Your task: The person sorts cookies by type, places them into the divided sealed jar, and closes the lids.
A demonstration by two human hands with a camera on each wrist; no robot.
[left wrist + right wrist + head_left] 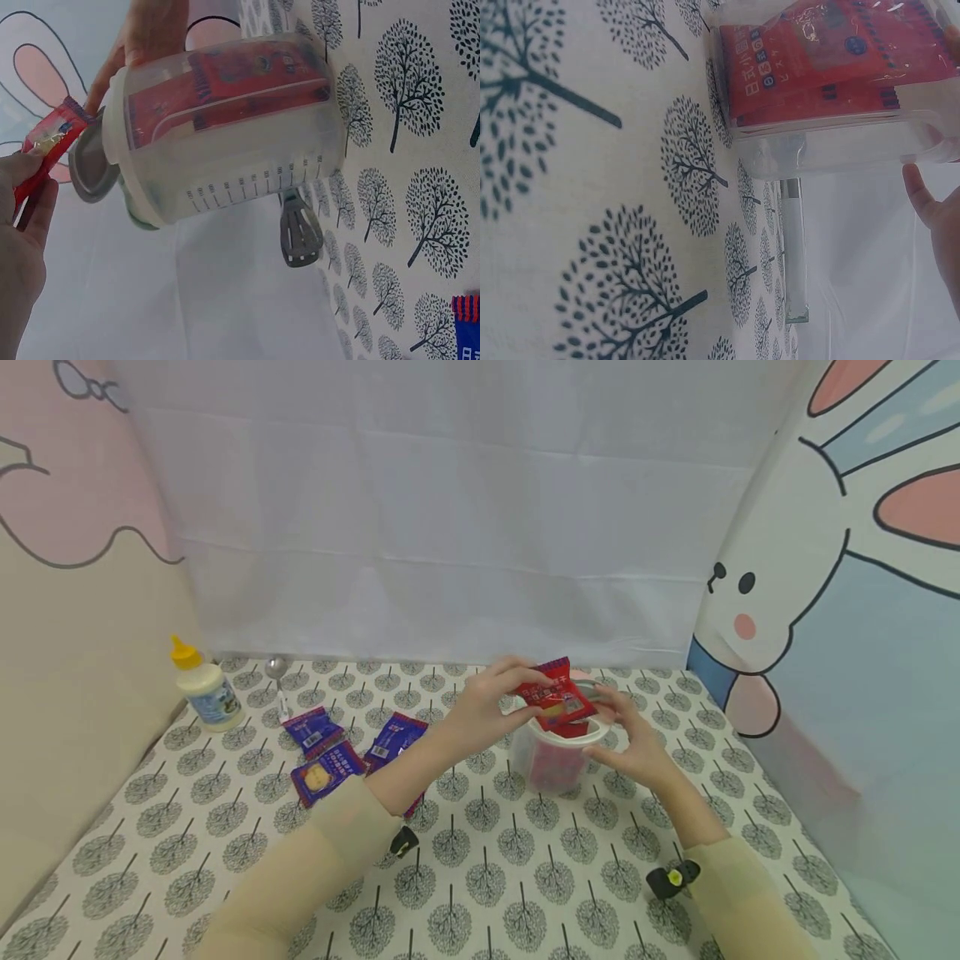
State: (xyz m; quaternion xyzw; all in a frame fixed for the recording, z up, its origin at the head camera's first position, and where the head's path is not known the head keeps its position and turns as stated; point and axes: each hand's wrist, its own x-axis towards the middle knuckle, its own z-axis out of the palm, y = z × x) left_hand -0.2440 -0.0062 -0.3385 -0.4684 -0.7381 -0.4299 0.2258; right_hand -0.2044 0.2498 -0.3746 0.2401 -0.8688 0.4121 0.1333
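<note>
My left hand pinches a small red snack packet over the mouth of a clear plastic container. More red packets lie inside it, seen through the wall in both wrist views. A grey flap lid stands raised at the container's mouth. My right hand grips the container near its rim, thumb on the near side and fingers by the flap. In the right wrist view only the edge of that hand shows beside the container.
Several blue snack packets lie left of centre, partly behind my left forearm. Farther left are a metal spoon and a yellow-capped bottle. Behind the container are a grey slotted spatula and a clear flat-sided object.
</note>
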